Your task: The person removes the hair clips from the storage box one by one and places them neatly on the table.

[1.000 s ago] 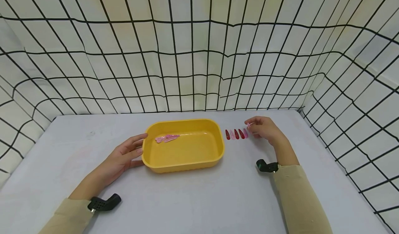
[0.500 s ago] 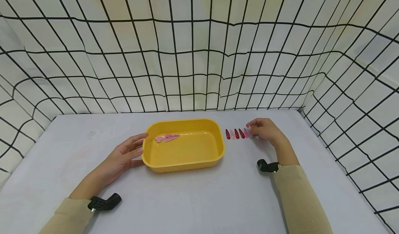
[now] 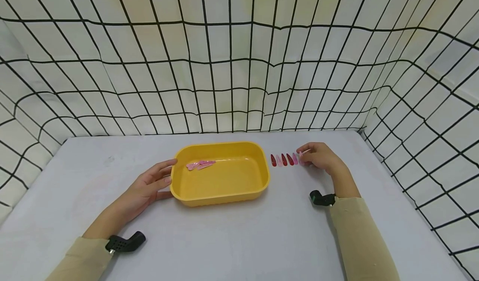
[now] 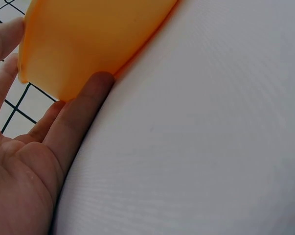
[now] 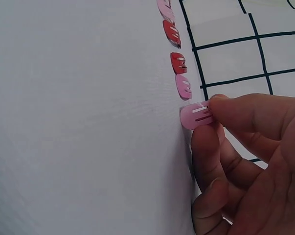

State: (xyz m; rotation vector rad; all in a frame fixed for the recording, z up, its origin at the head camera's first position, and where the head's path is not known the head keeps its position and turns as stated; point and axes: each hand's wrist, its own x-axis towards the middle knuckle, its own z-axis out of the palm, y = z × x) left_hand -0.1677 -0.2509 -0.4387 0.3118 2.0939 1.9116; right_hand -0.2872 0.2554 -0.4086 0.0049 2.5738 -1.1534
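My left hand (image 3: 151, 184) lies against the left end of the yellow tray (image 3: 224, 185), its relaxed fingers touching the rim and outer wall. Inside the tray, toward its left, are several pink hair clips (image 3: 201, 165). My right hand (image 3: 319, 155) pinches a pink snap hair clip (image 5: 193, 116) between thumb and finger, low over the table. That clip stands at the right end of a row of red and pink clips, among them a dark red clip (image 3: 290, 159) and a lilac-pink clip (image 5: 183, 86). The fingertips cover the far end of the pinched clip.
A white cloth covers the table (image 3: 232, 239). Black grid netting (image 3: 232, 77) over pale sheeting rises behind the table and along both sides. Each wrist carries a black camera mount, one of them the left mount (image 3: 125, 242).
My right hand has lowered slightly and turned the pink clip from lying crosswise to pointing along with the row. The left hand and the tray have stayed in place.
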